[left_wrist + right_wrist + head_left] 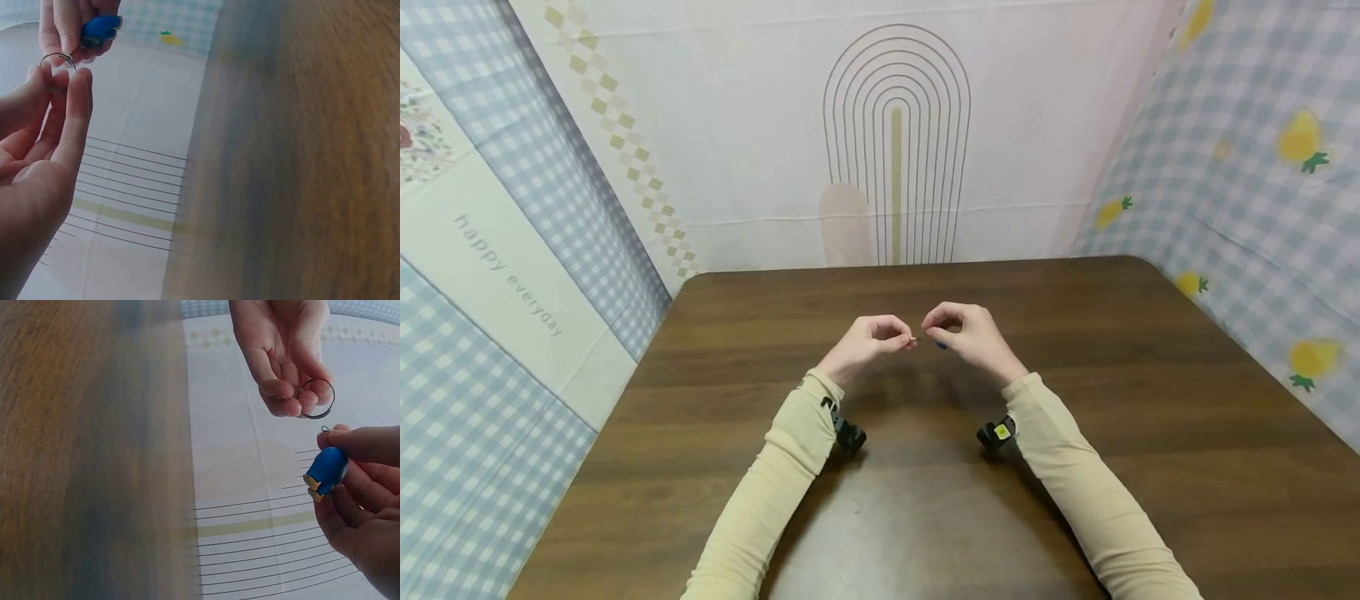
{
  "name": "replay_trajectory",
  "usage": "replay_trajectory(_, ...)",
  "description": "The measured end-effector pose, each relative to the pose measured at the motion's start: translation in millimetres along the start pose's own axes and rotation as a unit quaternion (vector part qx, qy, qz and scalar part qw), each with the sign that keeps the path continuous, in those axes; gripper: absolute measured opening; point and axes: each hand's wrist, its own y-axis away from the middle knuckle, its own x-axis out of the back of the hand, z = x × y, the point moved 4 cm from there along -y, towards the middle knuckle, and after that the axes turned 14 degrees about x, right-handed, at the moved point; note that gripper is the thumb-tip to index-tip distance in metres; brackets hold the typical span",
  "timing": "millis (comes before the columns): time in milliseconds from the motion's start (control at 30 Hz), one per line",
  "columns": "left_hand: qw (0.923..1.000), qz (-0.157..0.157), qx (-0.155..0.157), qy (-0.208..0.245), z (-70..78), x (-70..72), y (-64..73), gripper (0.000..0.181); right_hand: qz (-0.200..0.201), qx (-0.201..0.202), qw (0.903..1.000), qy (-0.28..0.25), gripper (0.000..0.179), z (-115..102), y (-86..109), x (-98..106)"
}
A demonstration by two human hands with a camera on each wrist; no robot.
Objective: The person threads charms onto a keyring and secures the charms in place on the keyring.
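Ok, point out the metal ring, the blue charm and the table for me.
metal ring (315, 398): right wrist view, on its lower right arc.
blue charm (327, 470): right wrist view, middle of its blue body.
table (1150, 433): head view, bare wood right of the arms.

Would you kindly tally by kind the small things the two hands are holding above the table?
Metal ring, pinched by the left hand: 1
Blue charm, gripped by the right hand: 1
Total: 2

Right hand (365, 506) pinches a small blue charm (326, 470), its tiny wire loop up top. Just above, the left hand (284, 350) holds a metal ring (319, 414) at its fingertips, close but apart.
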Motion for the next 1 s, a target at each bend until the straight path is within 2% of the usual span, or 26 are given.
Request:
replay_trajectory(200, 0.9992, 0.012, -0.022, -0.032, 2.7, 1.4, 1.7, 0.014, -0.008, 0.017, 0.9997, -0.019, 0.005, -6.7, -1.4, -1.0)
replay_trajectory(400, 0.997, 0.026, -0.033, -0.065, 5.4, 2.3, 1.5, 0.014, -0.011, 0.021, 0.9997, -0.01, 0.004, -11.4, -1.5, 0.0)
replay_trajectory(800, 0.995, 0.043, -0.044, -0.079, 2.6, 1.2, -0.7, 0.013, -0.017, -0.012, 0.9994, -0.029, 0.005, -8.0, -0.7, -1.3)
replay_trajectory(1000, 0.9941, 0.045, -0.052, -0.084, 2.0, 1.1, -1.4, 0.013, -0.027, -0.014, 0.9995, -0.004, 0.003, -5.3, -1.5, -2.5)
